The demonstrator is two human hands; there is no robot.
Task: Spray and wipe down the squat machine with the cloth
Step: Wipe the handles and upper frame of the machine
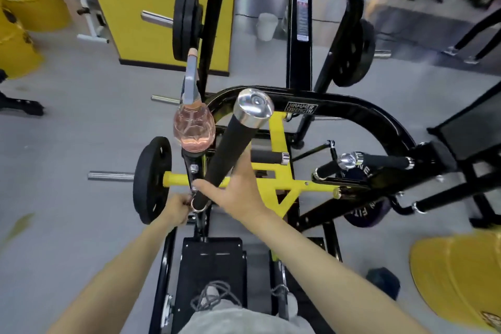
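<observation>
The black and yellow squat machine [282, 179] fills the middle of the view. Its black foam handle [233, 141] with a chrome cap slants up toward me. My right hand [238, 192] holds the handle's lower part, with the thumb up one side and a finger across the other. My left hand [176, 207] is curled at the handle's lower end by a metal ring. A clear spray bottle [193, 130] of pink liquid with a grey trigger head stands on the frame just left of the handle. No cloth is in view.
Black weight plates [151, 180] hang on the left pegs, with more plates [352, 54] at the back. The black footplate [214, 260] lies below me beside my shoes. A second handle [363, 164] sticks out at right. Yellow bins [29, 3] stand far left.
</observation>
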